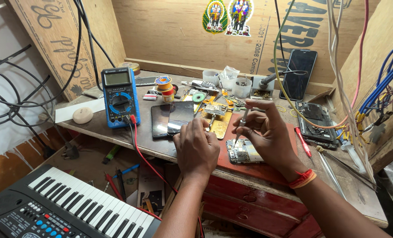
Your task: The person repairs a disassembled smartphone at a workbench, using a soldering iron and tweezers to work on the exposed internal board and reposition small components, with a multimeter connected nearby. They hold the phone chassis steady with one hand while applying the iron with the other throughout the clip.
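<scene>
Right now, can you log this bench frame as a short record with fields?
Setting: cluttered wooden workbench
Left hand: resting beside the opened phone circuit board
Right hand: holds thin metal screwdriver, tip on the board
Nearby: blue digital multimeter with red and black leads, black-and-white electronic keyboard below the bench

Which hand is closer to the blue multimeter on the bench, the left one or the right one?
Left. The left hand rests on the bench edge, right of the blue multimeter. The right hand is farther right, holding a screwdriver over the opened phone.
</scene>
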Available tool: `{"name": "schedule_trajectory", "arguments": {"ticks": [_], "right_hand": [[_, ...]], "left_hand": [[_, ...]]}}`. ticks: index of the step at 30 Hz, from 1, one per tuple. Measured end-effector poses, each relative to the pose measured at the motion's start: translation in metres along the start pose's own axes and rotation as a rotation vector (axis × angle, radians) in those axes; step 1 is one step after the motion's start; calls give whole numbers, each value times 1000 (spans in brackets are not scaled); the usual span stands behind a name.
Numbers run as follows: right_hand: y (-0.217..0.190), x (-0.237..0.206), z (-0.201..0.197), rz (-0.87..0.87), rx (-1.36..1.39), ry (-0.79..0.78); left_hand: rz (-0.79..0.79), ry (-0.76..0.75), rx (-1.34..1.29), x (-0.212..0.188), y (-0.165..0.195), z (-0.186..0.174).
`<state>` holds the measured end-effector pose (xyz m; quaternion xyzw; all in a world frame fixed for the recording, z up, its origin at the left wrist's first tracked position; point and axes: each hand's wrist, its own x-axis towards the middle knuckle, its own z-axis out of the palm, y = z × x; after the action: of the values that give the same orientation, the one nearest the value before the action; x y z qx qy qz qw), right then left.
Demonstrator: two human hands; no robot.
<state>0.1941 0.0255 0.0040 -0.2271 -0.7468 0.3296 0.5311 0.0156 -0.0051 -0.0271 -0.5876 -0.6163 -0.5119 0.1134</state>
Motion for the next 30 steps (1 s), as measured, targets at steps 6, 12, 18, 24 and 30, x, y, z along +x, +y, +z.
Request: {"name": "schedule_trajectory", "arguments": {"ticks": [6, 12, 18, 24, 30], "right_hand": [[-7, -5, -4, -176, -68, 142], [-18, -6, -13, -116, -298, 234], [-24, 4, -33, 238, -579, 61], [8, 22, -53, 118, -920, -47], [33, 30, -87, 319, -1003, 29]], "left_hand": [[-6, -1, -3, -1, 2, 0], [5, 18, 2, -1, 2, 1], [9, 31, 11, 0, 0, 2], [-5, 32, 13, -1, 1, 2], [-15, 11, 12, -2, 1, 1]]}}
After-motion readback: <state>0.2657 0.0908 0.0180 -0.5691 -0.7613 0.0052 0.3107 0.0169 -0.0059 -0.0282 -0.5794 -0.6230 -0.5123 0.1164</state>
